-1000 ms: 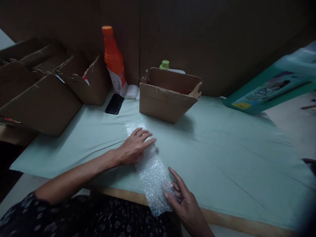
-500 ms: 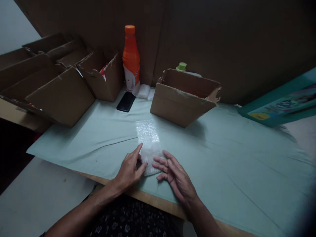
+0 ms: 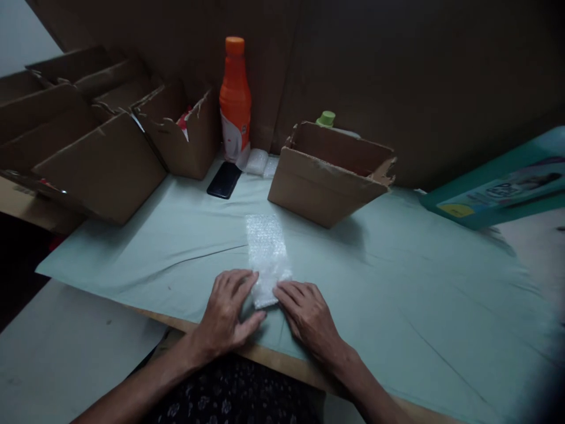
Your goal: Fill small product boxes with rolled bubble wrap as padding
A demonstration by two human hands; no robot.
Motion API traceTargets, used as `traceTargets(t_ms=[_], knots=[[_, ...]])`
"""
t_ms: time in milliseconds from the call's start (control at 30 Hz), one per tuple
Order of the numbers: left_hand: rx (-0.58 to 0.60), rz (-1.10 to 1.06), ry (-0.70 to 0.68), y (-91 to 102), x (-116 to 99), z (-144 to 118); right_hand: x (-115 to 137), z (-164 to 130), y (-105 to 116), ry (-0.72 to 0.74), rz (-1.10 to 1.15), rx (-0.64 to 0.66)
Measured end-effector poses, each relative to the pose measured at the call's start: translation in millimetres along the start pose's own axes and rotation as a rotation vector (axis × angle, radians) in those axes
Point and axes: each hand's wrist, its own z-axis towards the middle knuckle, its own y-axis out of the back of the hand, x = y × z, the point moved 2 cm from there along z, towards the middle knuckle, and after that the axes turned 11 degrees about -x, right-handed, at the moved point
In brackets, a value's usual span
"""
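- A pale green cloth (image 3: 397, 282) covers most of the table and fills the middle and right of the frame, creased in long lines.
- A group of torn cardboard boxes (image 3: 88, 141) stands in the upper left, flaps open, something red showing in the nearest one.
- A single open box (image 3: 326, 182) sits just above centre, its rim ragged at the right corner; a green cap (image 3: 327, 118) pokes up behind it.
- A teal package (image 3: 498, 188) with a printed label lies tilted at the right edge.
- An orange bottle (image 3: 235, 100) stands upright at the top centre, against the dark wall, between the box group and the single box.
- A strip of bubble wrap (image 3: 266, 253) lies on the cloth at centre, running from below the single box down to the hands; its near end looks folded or rolled over (too dim to tell which).
- The left hand (image 3: 227, 312), at lower centre, lies palm down, fingers slightly spread, fingertips touching the left side of the wrap's near end.
- The right hand (image 3: 309, 315) lies flat just beside it, fingers loosely together, tips pressing the wrap's near right corner. Neither hand grips anything.
- A black phone (image 3: 224, 179) lies flat near the bottle's base, with a small clear wrapped bundle (image 3: 258, 162) to its right.
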Motion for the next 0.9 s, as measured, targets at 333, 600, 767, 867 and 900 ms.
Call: traceTargets(t_ms=[333,600,767,867,900], knots=[[0.042,-0.056,0.173,-9.0,7,-10,19,-4,32,-0.161,0.048,-0.219],[0.034,-0.008,0.013,1.7,2,2,16,-7,8,-0.137,0.082,-0.064],[0.123,-0.120,0.029,2.5,-1,0,7,-8,11,-0.266,0.240,0.031],[0.091,-0.046,0.090,-16.7,11,20,9,-7,17,-0.253,0.030,-0.147],[0.091,-0.009,0.106,-23.2,16,27,10,-6,16,-0.232,-0.032,-0.179]])
